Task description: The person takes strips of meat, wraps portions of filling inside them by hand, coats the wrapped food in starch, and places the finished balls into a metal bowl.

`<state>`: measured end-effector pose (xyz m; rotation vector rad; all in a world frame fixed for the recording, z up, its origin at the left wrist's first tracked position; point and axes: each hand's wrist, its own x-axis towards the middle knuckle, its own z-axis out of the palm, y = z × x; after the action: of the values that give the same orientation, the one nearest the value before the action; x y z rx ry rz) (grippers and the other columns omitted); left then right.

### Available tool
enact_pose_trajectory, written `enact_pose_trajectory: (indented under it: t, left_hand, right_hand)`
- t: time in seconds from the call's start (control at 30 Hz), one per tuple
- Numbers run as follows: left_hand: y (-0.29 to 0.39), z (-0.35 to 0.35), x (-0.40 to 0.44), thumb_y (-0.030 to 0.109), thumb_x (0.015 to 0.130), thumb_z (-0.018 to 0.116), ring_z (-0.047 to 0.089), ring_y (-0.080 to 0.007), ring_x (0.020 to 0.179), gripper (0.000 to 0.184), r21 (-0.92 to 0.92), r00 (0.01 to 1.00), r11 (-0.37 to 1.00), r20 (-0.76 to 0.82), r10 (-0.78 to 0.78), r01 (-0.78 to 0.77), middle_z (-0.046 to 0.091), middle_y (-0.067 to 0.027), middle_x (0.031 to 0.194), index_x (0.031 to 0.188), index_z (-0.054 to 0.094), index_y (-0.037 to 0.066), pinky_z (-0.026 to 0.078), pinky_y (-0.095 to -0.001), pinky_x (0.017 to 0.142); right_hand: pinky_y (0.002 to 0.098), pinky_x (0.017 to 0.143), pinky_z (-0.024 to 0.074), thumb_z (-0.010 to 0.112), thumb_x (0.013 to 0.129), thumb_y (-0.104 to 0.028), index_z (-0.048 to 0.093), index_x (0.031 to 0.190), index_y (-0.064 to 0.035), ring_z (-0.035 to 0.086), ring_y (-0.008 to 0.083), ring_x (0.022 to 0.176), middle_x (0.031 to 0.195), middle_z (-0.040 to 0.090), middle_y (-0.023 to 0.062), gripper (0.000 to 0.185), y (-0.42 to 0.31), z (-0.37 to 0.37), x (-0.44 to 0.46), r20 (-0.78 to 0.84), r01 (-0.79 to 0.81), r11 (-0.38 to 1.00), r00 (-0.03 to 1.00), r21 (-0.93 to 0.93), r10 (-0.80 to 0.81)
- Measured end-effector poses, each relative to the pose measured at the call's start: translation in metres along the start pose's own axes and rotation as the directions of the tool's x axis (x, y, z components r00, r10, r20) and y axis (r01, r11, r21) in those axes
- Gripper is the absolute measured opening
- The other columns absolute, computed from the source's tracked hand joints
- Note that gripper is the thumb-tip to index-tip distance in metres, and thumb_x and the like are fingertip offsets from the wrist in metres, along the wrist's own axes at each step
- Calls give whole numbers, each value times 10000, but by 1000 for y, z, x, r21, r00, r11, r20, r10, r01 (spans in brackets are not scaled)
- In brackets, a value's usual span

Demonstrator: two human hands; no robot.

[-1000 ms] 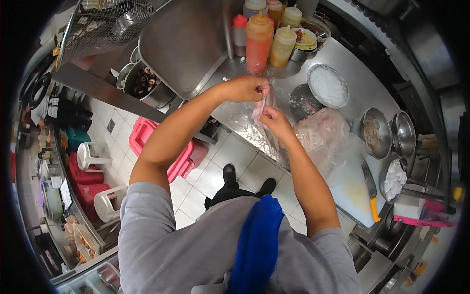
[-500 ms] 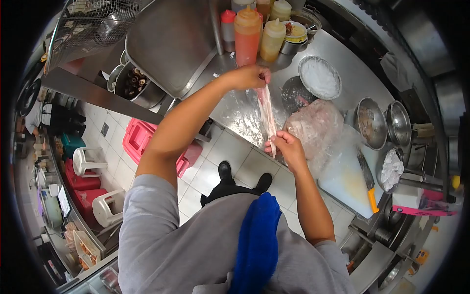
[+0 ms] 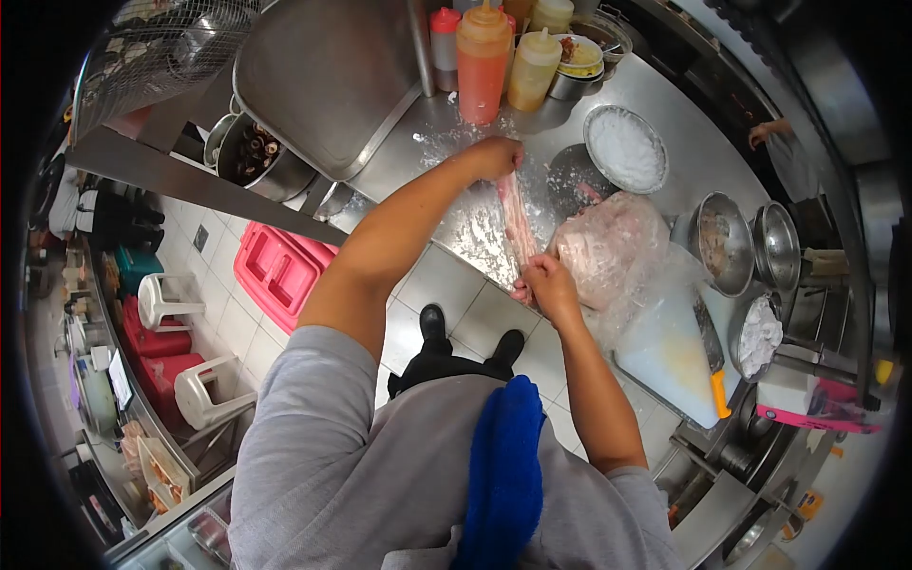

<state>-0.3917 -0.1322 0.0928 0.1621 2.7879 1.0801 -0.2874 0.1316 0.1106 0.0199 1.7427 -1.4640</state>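
Note:
A long, pale pink strip of raw meat [image 3: 516, 223] stretches between my two hands over the steel counter. My left hand [image 3: 496, 158] pinches its far end, close to the squeeze bottles. Near the counter's front edge, my right hand [image 3: 551, 287] has its fingers closed on the near end. White powder [image 3: 483, 249] is scattered on the metal beneath the strip. Right of it sits a clear plastic bag of raw meat [image 3: 610, 249], and behind that a round bowl of white powder [image 3: 625, 149]. I cannot tell whether the strip's middle touches the counter.
A knife with an orange handle [image 3: 719, 394] lies on the white cutting board [image 3: 667, 366]. Metal bowls [image 3: 724, 242] stand at the right. Squeeze bottles [image 3: 482, 71] and a large tray [image 3: 328, 85] are at the back. A pink bin [image 3: 275, 275] stands on the floor.
My right hand has turned so its back faces up more, with its fingers curled over the strip's near end. My left hand has dropped slightly. The camera view has shifted a little.

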Motion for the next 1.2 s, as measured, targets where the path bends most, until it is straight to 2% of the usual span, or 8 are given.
enact_pose_trajectory:
  t: [0.23,0.3,0.4,0.53,0.8,1.07,1.13,1.2]
  left_hand:
    - [6,3,-5,83,712,596,609,-302,859,140,59,991,994,-100,-85,91,631,-144,855,844,618,41,470,-382,761]
    - [8,4,-10,123,740,595,552,-305,998,149,151,968,988,-247,38,0,595,-125,960,873,621,59,443,-390,859]
    - [11,3,-15,162,763,593,488,-301,1089,165,217,968,976,-247,43,12,552,-105,1033,901,622,76,411,-394,927]
    - [9,5,-18,155,764,599,494,-296,1088,158,273,946,961,-297,130,-46,551,-98,1039,905,622,86,417,-391,923]
    - [3,2,-25,75,785,570,507,-324,1110,175,147,903,988,-429,24,44,571,-102,1105,942,635,118,442,-411,916]
    - [7,-22,-99,81,817,590,531,-334,1062,154,0,824,998,-564,56,-68,588,-127,1079,963,626,51,439,-401,903]
    - [7,-18,-128,88,825,604,536,-335,1050,139,-104,837,993,-547,-7,-59,594,-130,1067,951,624,33,442,-394,893]
    - [6,-11,-153,93,842,620,556,-334,1005,118,-152,760,987,-648,-59,-53,603,-140,1027,931,624,15,455,-369,860]
  right_hand:
    - [258,437,455,576,887,-134,529,1018,18,635,167,527,691,632,100,207,5,-4,-12,-44,56,992,997,-114,-61]
    - [261,436,456,583,885,-141,532,1008,17,631,160,518,676,628,94,207,1,-5,-21,-59,46,986,997,-158,-56]
    - [267,425,456,590,884,-150,534,996,12,626,150,507,664,621,80,204,0,-8,-31,-79,17,973,996,-229,-36]
    - [270,414,457,599,880,-155,531,1003,5,625,149,502,634,602,71,214,3,-11,-45,-65,55,945,995,-323,-80]
    - [294,424,468,618,875,-152,533,1030,-11,608,148,462,614,597,80,226,14,-20,-82,-120,47,886,986,-462,-115]
    - [237,418,438,630,883,-126,598,1095,-56,529,87,463,671,593,50,226,-32,-57,-170,-137,38,980,988,-198,-66]
    - [216,434,437,616,888,-108,598,1092,-54,526,73,500,703,599,37,212,-50,-71,-182,-246,97,963,956,-250,-160]
    - [208,460,438,607,891,-101,595,1105,-47,540,65,547,710,597,30,221,-71,-93,-188,-366,174,941,888,-291,-278]
